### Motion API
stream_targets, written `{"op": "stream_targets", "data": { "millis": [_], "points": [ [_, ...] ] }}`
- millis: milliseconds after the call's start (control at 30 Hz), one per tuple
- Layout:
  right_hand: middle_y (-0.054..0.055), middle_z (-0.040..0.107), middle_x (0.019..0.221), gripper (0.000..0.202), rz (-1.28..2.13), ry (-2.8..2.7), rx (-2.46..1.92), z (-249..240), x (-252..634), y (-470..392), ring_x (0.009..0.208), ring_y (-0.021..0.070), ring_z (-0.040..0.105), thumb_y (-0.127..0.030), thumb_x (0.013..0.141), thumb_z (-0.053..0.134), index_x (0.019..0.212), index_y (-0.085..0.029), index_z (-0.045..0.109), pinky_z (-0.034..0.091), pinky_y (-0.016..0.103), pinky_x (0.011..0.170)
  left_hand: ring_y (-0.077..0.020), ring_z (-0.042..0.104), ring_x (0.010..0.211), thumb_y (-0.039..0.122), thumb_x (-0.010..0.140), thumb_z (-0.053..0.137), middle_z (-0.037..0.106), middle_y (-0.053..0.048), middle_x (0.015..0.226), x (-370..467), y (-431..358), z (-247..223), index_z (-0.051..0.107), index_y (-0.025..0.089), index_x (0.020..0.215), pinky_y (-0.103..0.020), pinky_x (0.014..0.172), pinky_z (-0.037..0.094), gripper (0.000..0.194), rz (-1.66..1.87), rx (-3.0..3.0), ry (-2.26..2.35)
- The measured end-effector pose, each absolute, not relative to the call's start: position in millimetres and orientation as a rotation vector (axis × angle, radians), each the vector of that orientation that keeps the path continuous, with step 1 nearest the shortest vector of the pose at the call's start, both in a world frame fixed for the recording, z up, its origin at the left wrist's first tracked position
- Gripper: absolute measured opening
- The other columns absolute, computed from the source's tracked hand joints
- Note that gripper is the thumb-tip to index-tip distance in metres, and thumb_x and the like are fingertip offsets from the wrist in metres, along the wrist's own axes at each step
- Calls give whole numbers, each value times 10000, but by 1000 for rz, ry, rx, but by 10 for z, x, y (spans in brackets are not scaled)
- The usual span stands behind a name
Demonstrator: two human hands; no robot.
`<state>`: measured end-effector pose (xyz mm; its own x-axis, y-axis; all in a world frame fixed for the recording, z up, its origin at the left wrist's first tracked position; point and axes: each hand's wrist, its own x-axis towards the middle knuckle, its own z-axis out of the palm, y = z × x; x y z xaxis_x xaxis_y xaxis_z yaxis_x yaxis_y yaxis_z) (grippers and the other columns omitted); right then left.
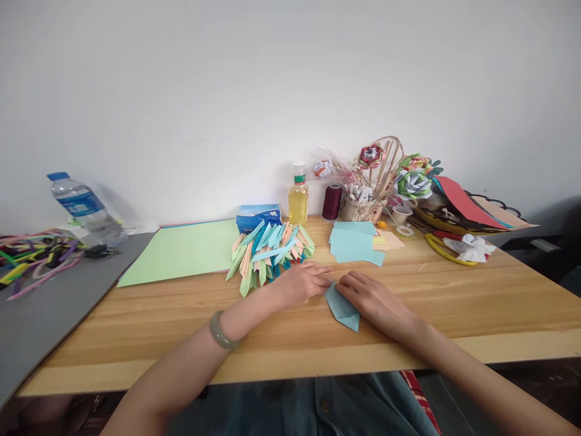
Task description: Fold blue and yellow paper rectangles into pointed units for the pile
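My right hand (pixel 374 301) presses folded blue paper (pixel 341 310) to table (pixel 454 309), likely steadying crease; pinch unconfirmable. Left hand (pixel 299 284) unclenched, fingers extended, at paper's edge; folded strips (pixel 261 248) beyond.

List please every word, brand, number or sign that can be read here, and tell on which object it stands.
No text can be read for certain.
Water bottle, blue label: pale marks, too blurred.
Blue pack: small pale lettering, too small.
Bottle of yellow liquid, green and red band: marks too small.
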<state>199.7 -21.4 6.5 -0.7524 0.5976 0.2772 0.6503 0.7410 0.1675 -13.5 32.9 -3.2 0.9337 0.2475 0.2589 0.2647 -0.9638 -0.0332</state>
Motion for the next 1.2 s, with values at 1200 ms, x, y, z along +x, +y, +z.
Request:
{"op": "stream_targets", "data": {
  "millis": [1200],
  "points": [
    [74,629,844,229,-386,-2508,-1109,127,2296,-534,774,188,568,-162,924,372,897,-163,599,429,304,660,-154,528,915,326,875,531,622,5,786,-133,49,-11,684,238,829,-512,1065,126,182,-701,-2900,-714]
  ]
}}
